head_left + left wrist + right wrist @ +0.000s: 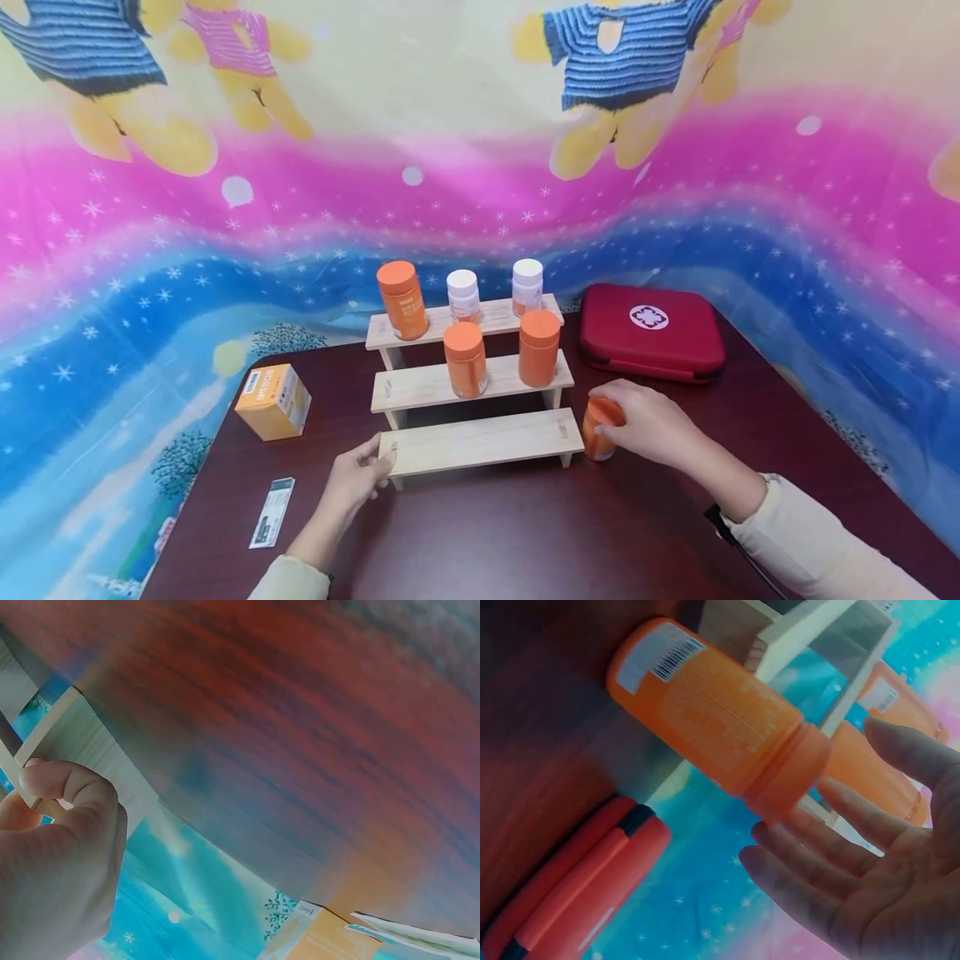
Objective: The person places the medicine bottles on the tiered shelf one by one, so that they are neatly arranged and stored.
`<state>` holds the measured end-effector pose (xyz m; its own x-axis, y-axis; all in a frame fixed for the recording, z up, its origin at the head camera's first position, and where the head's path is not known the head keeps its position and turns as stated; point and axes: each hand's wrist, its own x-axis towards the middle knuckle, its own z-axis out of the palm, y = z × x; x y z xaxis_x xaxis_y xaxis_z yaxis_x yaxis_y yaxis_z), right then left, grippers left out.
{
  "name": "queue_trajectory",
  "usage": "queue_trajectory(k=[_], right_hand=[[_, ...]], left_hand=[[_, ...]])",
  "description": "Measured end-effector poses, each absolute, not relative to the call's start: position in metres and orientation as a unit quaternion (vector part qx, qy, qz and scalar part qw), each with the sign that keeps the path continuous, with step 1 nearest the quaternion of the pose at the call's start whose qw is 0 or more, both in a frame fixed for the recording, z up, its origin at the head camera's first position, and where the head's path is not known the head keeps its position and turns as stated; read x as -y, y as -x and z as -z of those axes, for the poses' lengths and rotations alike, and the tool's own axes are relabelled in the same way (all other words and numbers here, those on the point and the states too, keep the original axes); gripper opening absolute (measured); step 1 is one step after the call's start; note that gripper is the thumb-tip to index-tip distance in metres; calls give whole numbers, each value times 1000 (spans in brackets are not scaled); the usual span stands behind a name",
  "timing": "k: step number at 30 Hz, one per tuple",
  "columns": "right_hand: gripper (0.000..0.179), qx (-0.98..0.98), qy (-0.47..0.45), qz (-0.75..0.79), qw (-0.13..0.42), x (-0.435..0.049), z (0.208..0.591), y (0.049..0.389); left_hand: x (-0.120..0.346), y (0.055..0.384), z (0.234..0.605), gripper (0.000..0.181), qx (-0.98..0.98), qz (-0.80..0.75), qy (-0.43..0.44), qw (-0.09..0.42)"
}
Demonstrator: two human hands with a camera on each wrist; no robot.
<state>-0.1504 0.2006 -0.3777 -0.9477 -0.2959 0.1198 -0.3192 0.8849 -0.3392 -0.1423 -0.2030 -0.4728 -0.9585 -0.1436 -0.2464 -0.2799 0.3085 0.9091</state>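
Observation:
An orange bottle (pixel 597 443) with an orange cap stands on the table at the right end of a three-step wooden rack (pixel 472 443). My right hand (pixel 649 423) is at its cap. In the right wrist view the right hand (pixel 885 877) has its fingers spread and loosely bent, fingertips right at the cap, the thumb apart from it; a barcode label shows on the bottle (pixel 705 705). At the rack's left end, my left hand (pixel 354 480) pinches the lowest step between thumb and fingers, as the left wrist view also shows.
Two orange bottles (pixel 538 350) stand on the middle step; one orange bottle (pixel 405 307) and two white-capped bottles (pixel 527 292) on the top. A red case (pixel 651 333) lies at the back right. Left are a yellow box (pixel 272 403) and a flat white packet (pixel 271 513).

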Motion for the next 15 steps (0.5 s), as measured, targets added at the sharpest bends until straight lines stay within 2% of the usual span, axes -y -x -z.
queue_trajectory(k=[6, 15], right_hand=[[42, 966, -157, -202, 37, -205, 388, 149], [62, 964, -125, -232, 31, -209, 403, 158]], left_hand=[[203, 142, 477, 57, -801, -581, 132, 59], [203, 144, 474, 57, -799, -584, 130, 58]])
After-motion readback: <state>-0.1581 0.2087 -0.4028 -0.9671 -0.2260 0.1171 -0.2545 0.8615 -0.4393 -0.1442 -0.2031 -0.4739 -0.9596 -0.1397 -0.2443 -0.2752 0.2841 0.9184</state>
